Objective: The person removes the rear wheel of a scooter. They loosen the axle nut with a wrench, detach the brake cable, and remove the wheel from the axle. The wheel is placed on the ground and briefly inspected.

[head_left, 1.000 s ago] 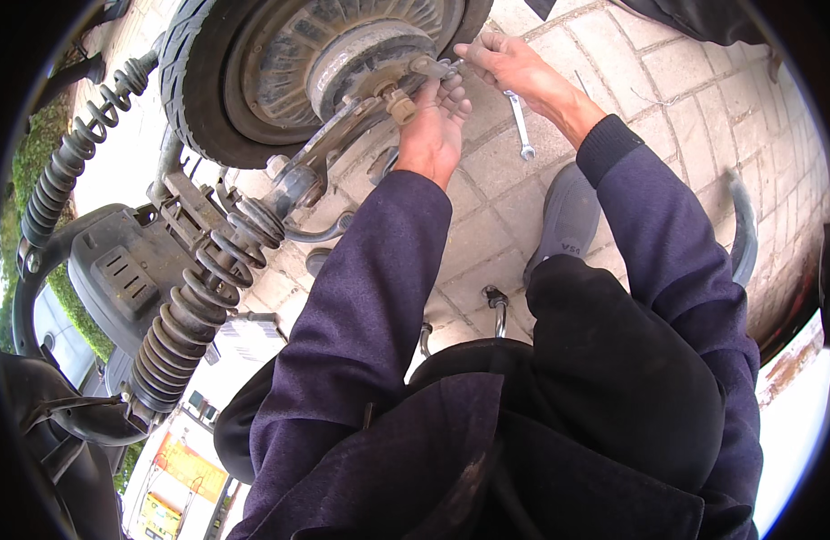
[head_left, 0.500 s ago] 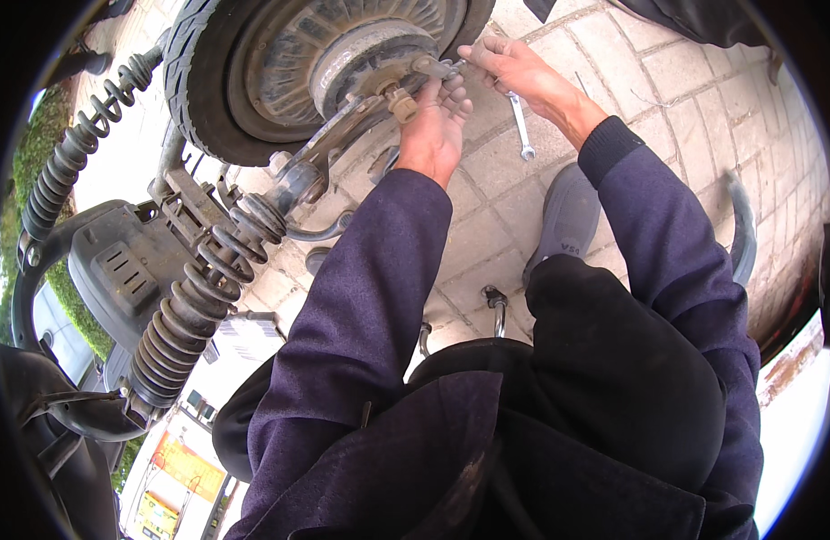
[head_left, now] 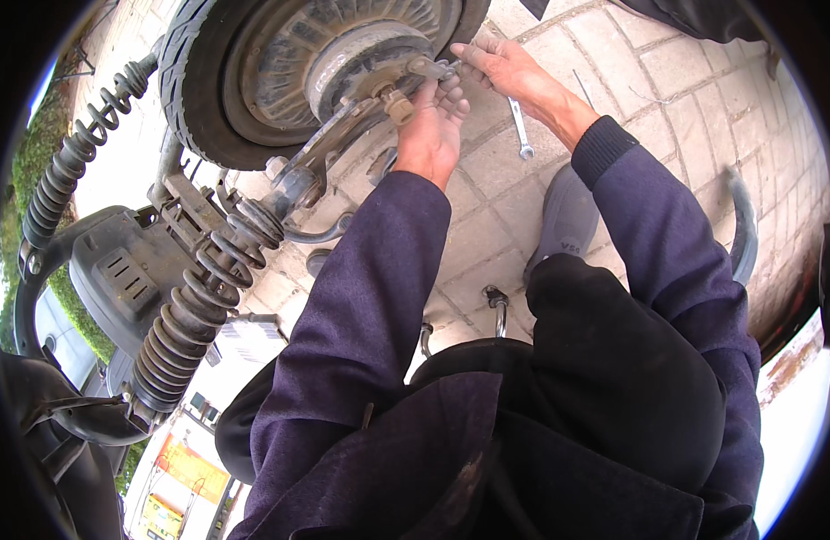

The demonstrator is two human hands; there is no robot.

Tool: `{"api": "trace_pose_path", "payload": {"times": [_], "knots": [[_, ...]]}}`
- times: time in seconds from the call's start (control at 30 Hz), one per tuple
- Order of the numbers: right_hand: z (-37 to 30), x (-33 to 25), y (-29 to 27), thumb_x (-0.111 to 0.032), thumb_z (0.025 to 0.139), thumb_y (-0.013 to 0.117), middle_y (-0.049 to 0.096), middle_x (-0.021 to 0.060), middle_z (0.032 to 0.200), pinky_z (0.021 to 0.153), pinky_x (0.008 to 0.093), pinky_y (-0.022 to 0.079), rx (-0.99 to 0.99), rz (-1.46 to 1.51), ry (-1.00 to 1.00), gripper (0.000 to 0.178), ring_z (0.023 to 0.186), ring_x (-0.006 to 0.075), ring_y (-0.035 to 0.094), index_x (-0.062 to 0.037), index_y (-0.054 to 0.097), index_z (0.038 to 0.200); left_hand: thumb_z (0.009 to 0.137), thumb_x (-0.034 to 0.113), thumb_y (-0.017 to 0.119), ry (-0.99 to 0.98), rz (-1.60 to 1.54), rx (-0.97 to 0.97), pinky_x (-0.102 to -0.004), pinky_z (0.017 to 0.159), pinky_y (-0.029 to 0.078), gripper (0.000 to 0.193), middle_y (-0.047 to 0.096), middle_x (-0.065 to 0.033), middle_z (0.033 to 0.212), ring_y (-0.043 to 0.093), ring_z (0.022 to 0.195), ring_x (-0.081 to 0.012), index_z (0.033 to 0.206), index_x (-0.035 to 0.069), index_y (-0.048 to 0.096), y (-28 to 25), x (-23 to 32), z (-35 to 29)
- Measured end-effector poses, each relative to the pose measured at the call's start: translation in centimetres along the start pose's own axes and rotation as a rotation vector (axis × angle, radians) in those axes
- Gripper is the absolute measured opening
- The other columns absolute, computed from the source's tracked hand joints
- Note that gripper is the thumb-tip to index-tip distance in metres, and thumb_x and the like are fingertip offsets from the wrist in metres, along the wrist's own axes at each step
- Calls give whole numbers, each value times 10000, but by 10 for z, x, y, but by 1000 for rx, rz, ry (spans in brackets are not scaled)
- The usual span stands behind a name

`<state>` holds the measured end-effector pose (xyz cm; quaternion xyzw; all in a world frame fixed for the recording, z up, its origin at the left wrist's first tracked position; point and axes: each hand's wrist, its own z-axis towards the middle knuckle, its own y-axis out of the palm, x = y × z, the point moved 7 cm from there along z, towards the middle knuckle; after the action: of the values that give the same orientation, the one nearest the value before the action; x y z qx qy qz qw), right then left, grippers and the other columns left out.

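Note:
My left hand [head_left: 433,126] is palm up beside the wheel hub, its fingers curled round the end of a small metal brake lever [head_left: 422,67]. Close by on the right, my right hand [head_left: 512,72] has thumb and forefinger pinched together near that lever end; whatever lies between them is too small to make out. The lever sits on the round hub [head_left: 354,65] of a wheel with a black knobbly tire [head_left: 192,85]. A rusty threaded axle end with a nut [head_left: 397,106] sticks out next to my left wrist.
An open-end wrench [head_left: 522,133] lies on the brick paving [head_left: 676,135] below my right hand. Coil-spring shock absorbers [head_left: 176,346] and a dark plastic housing [head_left: 122,270] stand at left. My grey shoe [head_left: 563,216] is under my right forearm. A curved dark piece [head_left: 744,225] lies at right.
My right hand has shifted very slightly left; both hands stay at the lever end. The view has moved a little.

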<state>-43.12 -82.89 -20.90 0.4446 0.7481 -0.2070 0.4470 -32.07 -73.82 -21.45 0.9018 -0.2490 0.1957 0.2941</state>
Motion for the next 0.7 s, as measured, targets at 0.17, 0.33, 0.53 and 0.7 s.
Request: {"api": "trace_pose_path", "payload": {"times": [0.17,0.33,0.53,0.7], "knots": [[-4,-11,-5,-263,956,625,616,36,918,738,262,426,-73,-38,-202,310,838,109,533,-1,647,1119,1006,230,569,6,17,35,-317,828,473,238,602,-62,1057,545,957,-172,1164,53,591,0,-1,-1],[-3,-6,-6,-318,939,651,643,72,992,728,272,440,-29,83,-114,404,859,132,551,18,626,1161,1004,239,573,5,32,68,-311,823,470,231,605,-54,1047,545,949,-167,1156,67,602,0,0,-2],[-2,0,-2,-413,961,636,525,-19,805,587,226,359,-30,10,81,364,741,65,445,-50,640,979,982,255,615,1,51,75,-309,804,472,240,612,-45,1016,549,917,-161,1139,73,611,-2,-1,-4],[-3,-12,-3,-327,969,632,516,-32,790,581,209,341,-52,-38,-111,269,724,48,446,-59,637,955,962,235,648,21,42,115,-311,772,480,236,613,-42,985,560,886,-161,1114,60,609,-3,0,-4]]}}
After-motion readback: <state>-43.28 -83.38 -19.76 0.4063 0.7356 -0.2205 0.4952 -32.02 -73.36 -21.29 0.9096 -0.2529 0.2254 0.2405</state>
